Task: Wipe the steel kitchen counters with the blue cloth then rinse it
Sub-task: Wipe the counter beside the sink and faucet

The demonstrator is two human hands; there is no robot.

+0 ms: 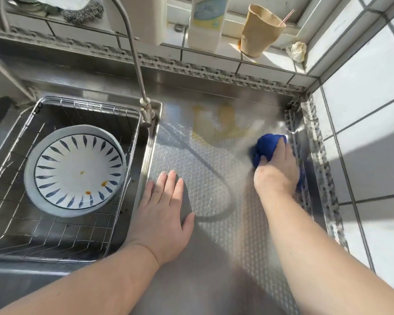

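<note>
The patterned steel counter [205, 178] runs from the sink to the tiled wall on the right. A bunched blue cloth [267, 144] lies on it near the right wall, and my right hand [276, 169] grips the cloth from above and presses it onto the steel. My left hand [164, 210] lies flat on the counter beside the sink edge, fingers straight. The sink [143, 155] is at the left, with the tap [134, 53] rising at its back right corner.
A wire rack [16, 226] in the sink holds a white plate with blue marks [75, 171] and orange spots. On the tiled ledge behind stand a white bottle [206, 21], a paper cup with a straw [258, 30] and a crumpled tissue [297, 51]. White wall tiles [362, 87] close the right side.
</note>
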